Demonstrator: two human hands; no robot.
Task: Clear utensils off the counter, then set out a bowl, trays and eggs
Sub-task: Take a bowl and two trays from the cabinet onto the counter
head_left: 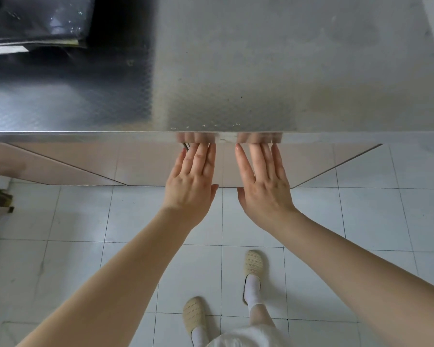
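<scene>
The view looks straight down over the front edge of a steel worktop (286, 71) with a fine dimpled pattern. Its surface is bare across the middle and right; at the far left corner sits a dark, wet-looking black object (35, 18) that cannot be identified, resting on a darker part of the surface. No bowl, trays, eggs or utensils show anywhere in the picture.

Both bare arms reach forward and down to the cabinet doors (148, 164) below the worktop's front lip. The left hand (189, 181) is flat, palm toward the door, fingers straight and held close together, the fingertips tucked just under the lip. A thin dark strip (186, 146) shows beside its index finger; whether that is a handle or a gap cannot be told. The right hand (263, 181) lies the same way just beside it, fingers straight and a little more spread, thumb out toward the left hand. Neither hand holds anything. The two hands are near each other without touching, one on each side of the seam between the doors. Their fingers are mirrored in the shiny lip above them.

Below is a floor (85, 259) of pale square tiles. The person's feet stand on it in cream woven slippers (253, 262) over white socks, the right foot ahead of the left.
</scene>
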